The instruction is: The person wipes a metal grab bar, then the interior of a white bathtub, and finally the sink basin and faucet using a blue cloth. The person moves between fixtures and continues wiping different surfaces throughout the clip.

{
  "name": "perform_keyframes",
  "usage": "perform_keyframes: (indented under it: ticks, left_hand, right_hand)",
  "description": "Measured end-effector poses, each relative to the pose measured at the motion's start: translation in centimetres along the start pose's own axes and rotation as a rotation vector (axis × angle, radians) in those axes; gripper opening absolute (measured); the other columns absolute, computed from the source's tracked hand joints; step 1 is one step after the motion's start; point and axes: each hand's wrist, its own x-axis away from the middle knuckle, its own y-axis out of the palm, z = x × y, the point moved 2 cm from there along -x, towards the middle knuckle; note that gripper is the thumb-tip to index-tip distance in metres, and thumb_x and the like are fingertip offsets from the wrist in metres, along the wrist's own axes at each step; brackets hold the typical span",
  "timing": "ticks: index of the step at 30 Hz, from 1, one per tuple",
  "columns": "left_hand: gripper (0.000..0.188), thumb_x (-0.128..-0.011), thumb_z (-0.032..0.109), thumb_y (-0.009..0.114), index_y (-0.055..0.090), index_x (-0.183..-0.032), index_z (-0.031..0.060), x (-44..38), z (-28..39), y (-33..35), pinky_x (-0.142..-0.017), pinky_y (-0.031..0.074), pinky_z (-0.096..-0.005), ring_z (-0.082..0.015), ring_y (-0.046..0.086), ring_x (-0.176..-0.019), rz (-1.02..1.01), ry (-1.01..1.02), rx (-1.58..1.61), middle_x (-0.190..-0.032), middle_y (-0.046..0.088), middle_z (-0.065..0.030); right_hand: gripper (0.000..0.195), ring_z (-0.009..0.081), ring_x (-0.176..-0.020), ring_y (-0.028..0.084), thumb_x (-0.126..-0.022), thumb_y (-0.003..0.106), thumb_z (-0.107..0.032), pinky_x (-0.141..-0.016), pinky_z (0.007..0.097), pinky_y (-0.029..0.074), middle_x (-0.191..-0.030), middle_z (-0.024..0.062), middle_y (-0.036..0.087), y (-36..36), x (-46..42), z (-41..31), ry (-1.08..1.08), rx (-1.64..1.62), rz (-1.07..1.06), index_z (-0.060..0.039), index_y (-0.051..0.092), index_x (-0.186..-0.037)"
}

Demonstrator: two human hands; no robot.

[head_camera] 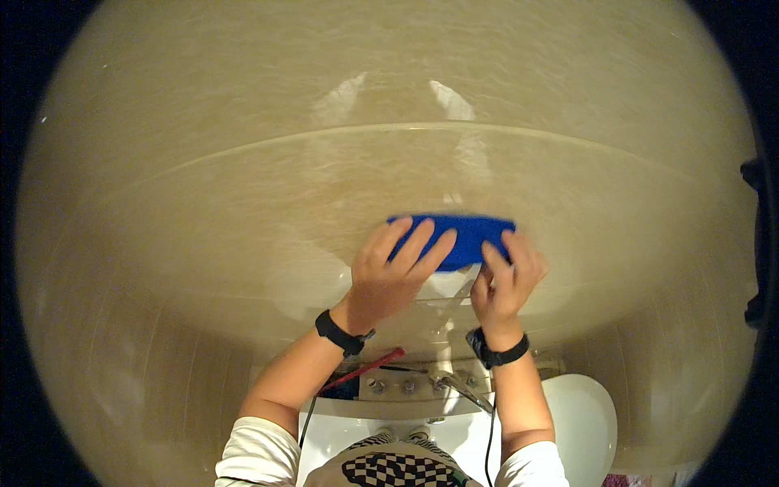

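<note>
A folded blue cloth (465,237) is stretched sideways between my two hands, in front of a beige marble-look wall (274,201). My left hand (395,262) has its fingers spread over the cloth's left part. At the right end, my right hand (508,277) grips the cloth near its corner, the fingers bent. Both hands are slightly blurred. Whether the cloth touches the wall cannot be made out for certain. A black band sits on each wrist.
Below my arms are a white basin or tub (328,420), a chrome faucet (462,392) and a ledge with several small items. A red stick-like object (365,368) slants beside my left forearm. A white oval fixture (581,426) stands at right. Dark cables hang near both arms.
</note>
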Motion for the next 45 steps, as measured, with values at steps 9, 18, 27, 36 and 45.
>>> perform_keyframes:
  ticks: [9,18,27,36,45]
  left_hand:
    - [0.042,-0.070,0.005,0.069,0.070,-0.109,0.0195,-3.6,-0.3,-0.1,-0.096,0.040,-0.0401,-0.0305,0.046,-0.112,0.104,-0.158,0.181,-0.117,0.057,-0.0069]
    - [0.033,-0.082,0.017,0.063,0.065,-0.114,0.0203,6.3,1.6,1.8,-0.094,0.042,-0.0330,-0.0176,0.049,-0.109,0.011,0.078,0.140,-0.115,0.057,-0.0003]
    - [0.030,-0.077,0.011,0.064,0.070,-0.106,0.0161,-2.8,0.0,1.0,-0.088,0.046,-0.0363,-0.0233,0.050,-0.106,0.178,-0.098,0.108,-0.114,0.058,-0.0042]
    - [0.032,-0.073,0.014,0.072,0.070,-0.104,0.0199,9.0,5.0,4.2,-0.077,0.047,-0.0387,-0.0251,0.047,-0.103,-0.064,-0.008,0.153,-0.113,0.052,-0.0040]
    - [0.041,-0.071,0.007,0.062,0.069,-0.110,0.0178,-1.9,7.4,5.9,-0.088,0.043,-0.0412,-0.0291,0.045,-0.107,0.070,-0.097,0.029,-0.117,0.053,-0.0074]
  right_hand:
    - [0.041,0.0337,-0.107,0.055,-0.065,0.059,0.008,-0.091,0.0428,0.040,-0.118,0.0138,0.059,0.5,-4.4,0.2,-0.002,0.021,0.075,-0.0079,0.067,-0.103]
    - [0.040,0.0346,-0.108,0.053,-0.066,0.060,0.005,-0.089,0.0455,0.040,-0.118,0.0137,0.057,0.0,7.2,-1.2,0.135,0.026,-0.132,-0.0097,0.063,-0.104]
    - [0.044,0.0351,-0.119,0.047,-0.071,0.060,-0.003,-0.095,0.0475,0.035,-0.127,0.0122,0.055,0.9,-4.0,0.0,-0.056,0.061,-0.015,-0.0103,0.063,-0.114]
    - [0.026,0.0270,-0.115,0.048,-0.076,0.070,-0.016,-0.089,0.0442,0.038,-0.120,0.0016,0.057,0.0,9.8,2.8,-0.077,-0.016,-0.201,-0.0220,0.067,-0.101]
    - [0.029,0.0247,-0.122,0.047,-0.081,0.061,-0.010,-0.097,0.0439,0.034,-0.126,0.0030,0.057,-1.9,0.1,8.0,-0.111,-0.013,-0.013,-0.0182,0.066,-0.108]
